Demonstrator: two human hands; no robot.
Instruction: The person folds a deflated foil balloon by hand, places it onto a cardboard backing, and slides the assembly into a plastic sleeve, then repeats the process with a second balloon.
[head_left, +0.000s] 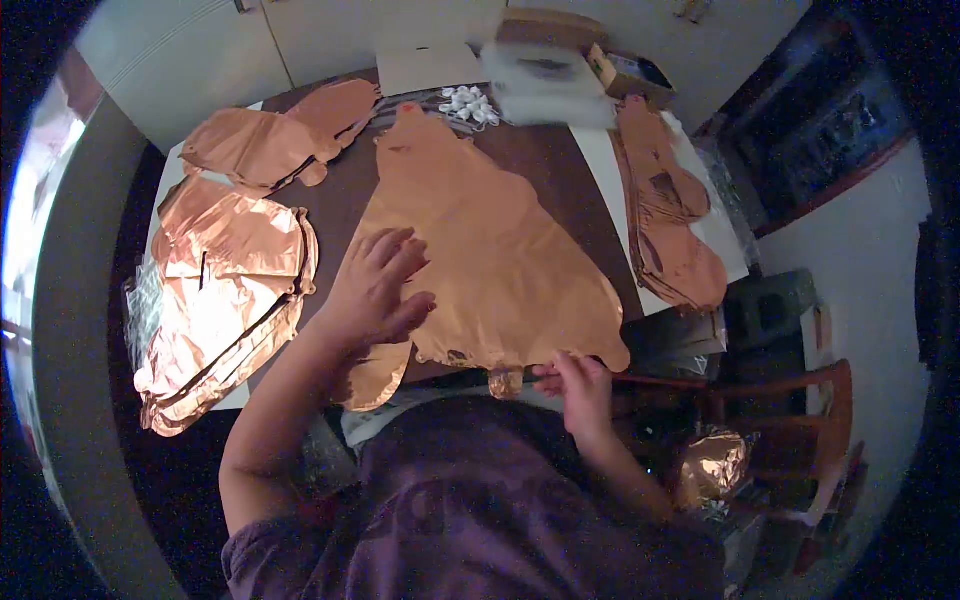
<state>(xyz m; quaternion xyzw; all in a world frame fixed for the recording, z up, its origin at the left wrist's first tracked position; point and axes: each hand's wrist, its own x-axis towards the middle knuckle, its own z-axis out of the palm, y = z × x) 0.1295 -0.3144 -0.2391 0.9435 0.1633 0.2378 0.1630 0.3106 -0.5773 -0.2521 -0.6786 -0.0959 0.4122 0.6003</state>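
Note:
A large flat copper-coloured foil balloon (470, 230) lies over the middle of the table, its wide end towards me and a short tab (506, 382) at the near edge. Just right of that tab, my right hand (583, 390) has its thumb and fingers closed at the balloon's near edge. My left hand (378, 285) is open over the balloon's left side, fingers apart and slightly bent, with nothing in it. Below my left forearm, a rounded foil part (380, 380) hangs at the table's near edge.
More flat foil balloons lie at left, one shiny (225, 260) and one duller (250, 145), with another (660, 200) at right. White cord (468, 105), a clear plastic bag (550, 85) and an open box (630, 75) sit at the back. A wooden chair (830, 400) stands right.

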